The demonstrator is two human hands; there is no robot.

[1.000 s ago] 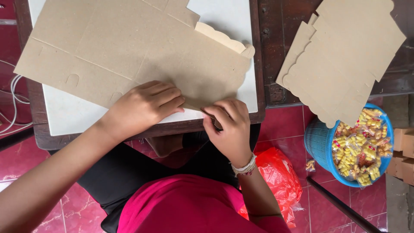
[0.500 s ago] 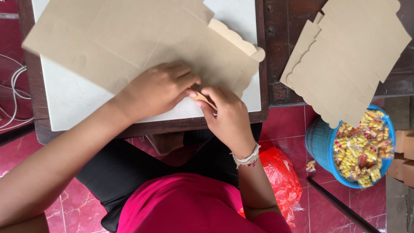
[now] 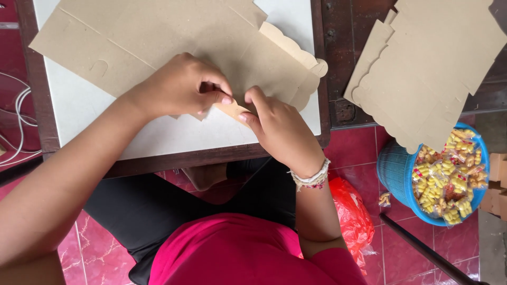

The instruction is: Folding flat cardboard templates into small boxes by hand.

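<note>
A flat brown cardboard box blank (image 3: 158, 42) with a scalloped edge lies on a small white-topped table (image 3: 90, 113). My left hand (image 3: 177, 87) presses down on its near edge and pinches a small flap between thumb and forefinger. My right hand (image 3: 280, 129), with a beaded bracelet at the wrist, grips the same flap (image 3: 232, 109) from the right, fingertips touching those of the left. The flap is bent up slightly off the table.
A stack of similar cardboard blanks (image 3: 428, 68) lies on a dark wooden surface to the right. A blue basket (image 3: 396, 169) of small yellow packaged snacks stands on the red tiled floor. A red plastic bag (image 3: 351, 216) sits by my right elbow. White cables (image 3: 13, 121) lie at the left.
Both hands have shifted along the near edge of the cardboard and now pinch a small flap together. The cardboard sheet sits slightly differently on the table.
</note>
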